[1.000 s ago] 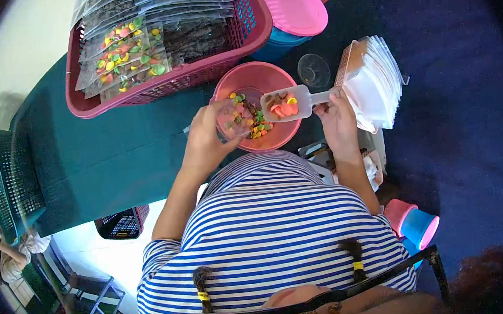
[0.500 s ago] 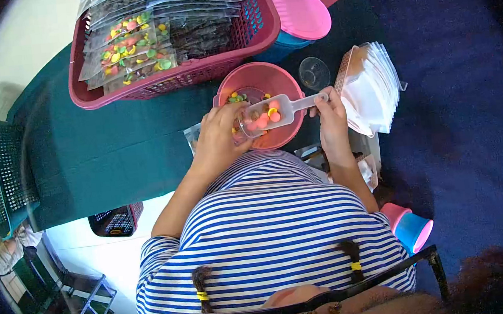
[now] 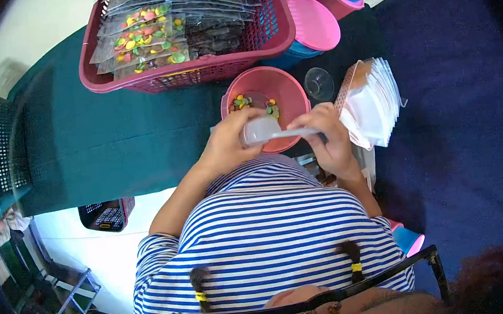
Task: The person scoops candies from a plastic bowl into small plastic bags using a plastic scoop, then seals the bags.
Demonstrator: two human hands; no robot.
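Observation:
My right hand (image 3: pixel 330 138) grips the handle of a whitish translucent scoop (image 3: pixel 263 129). The scoop is turned over, its bowl down at my left hand (image 3: pixel 229 140). Those left fingers are curled round a clear cup, mostly hidden now behind the scoop and the hand. Both hands are above the near side of a pink bucket (image 3: pixel 294 93). Inside it lie several colourful round candies (image 3: pixel 273 108), yellow, green and brown. Whether candies are still in the scoop cannot be seen.
Behind the bucket stands a maroon basket (image 3: pixel 190 66) with bags of candies (image 3: pixel 145 37) and dark contents. To its right are a pink-lidded tub (image 3: pixel 314 23), a clear glass-like cup (image 3: pixel 319 83) and a box of white packets (image 3: pixel 372 101). Green cloth (image 3: pixel 113 145) covers the table.
My right hand has rolled the scoop over, from level with pink and yellow candies showing to tipped at the cup. The view has shifted slightly, so the basket and bucket sit lower and more right.

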